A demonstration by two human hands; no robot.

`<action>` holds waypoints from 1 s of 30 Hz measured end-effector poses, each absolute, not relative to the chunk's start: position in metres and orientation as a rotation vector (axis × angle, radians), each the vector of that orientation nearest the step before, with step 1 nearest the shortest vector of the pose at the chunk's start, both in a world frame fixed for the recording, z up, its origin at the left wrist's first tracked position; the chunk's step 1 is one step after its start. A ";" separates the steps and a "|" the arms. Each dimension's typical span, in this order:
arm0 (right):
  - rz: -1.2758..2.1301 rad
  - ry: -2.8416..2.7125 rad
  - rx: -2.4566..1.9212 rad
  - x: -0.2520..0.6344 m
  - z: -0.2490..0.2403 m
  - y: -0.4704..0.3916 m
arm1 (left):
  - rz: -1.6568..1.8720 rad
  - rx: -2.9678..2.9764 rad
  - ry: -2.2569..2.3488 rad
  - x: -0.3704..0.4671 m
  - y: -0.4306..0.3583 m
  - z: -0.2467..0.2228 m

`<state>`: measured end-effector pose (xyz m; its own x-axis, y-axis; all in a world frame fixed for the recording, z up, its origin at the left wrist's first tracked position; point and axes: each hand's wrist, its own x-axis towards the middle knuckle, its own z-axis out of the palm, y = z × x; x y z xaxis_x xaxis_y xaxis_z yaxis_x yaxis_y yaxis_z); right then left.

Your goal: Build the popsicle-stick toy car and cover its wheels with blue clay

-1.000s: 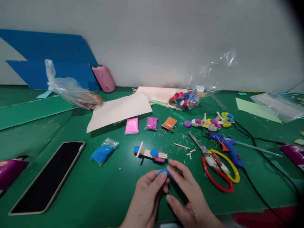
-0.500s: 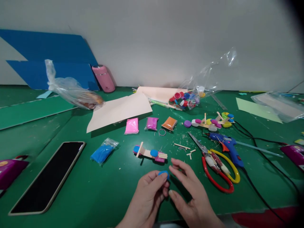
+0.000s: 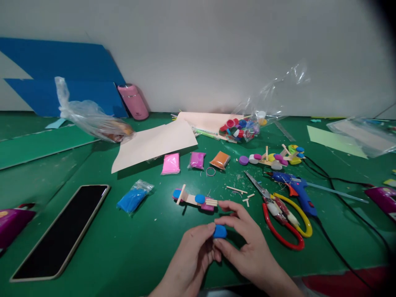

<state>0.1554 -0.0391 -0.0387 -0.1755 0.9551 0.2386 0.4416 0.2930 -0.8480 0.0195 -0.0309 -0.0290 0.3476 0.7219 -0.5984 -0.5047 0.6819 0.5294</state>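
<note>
A small lump of blue modelling clay (image 3: 220, 231) is pinched between my two hands near the front of the table. My left hand (image 3: 194, 258) grips its left side with thumb and curled fingers. My right hand (image 3: 250, 243) has its thumb at the lump's lower edge and its fingers curved round the other side. Just beyond them lies a little craft-stick model (image 3: 192, 199) with blue and pink rounded parts and several short sticks at its right end. To its left is a clear bag of blue clay (image 3: 135, 197).
Packets of pink clay (image 3: 170, 163), purple clay (image 3: 197, 160) and orange clay (image 3: 220, 160) lie behind the model. Scissors (image 3: 283, 222) and a blue glue gun (image 3: 292, 187) with a trailing cord are on the right. A phone (image 3: 62, 231) lies left; a pink bottle (image 3: 133, 102) stands behind.
My right hand has closed in on the blue clay from the right. The lump has turned and shows more of its face between my fingers.
</note>
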 end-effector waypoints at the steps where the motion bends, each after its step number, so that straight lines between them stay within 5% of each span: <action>1: 0.813 -1.759 -1.261 0.156 -0.039 -0.039 | 0.799 0.299 0.918 0.020 -0.031 -0.030; 30: 0.775 -1.825 -1.196 0.155 -0.037 -0.037 | 0.768 0.479 0.924 0.021 -0.033 -0.035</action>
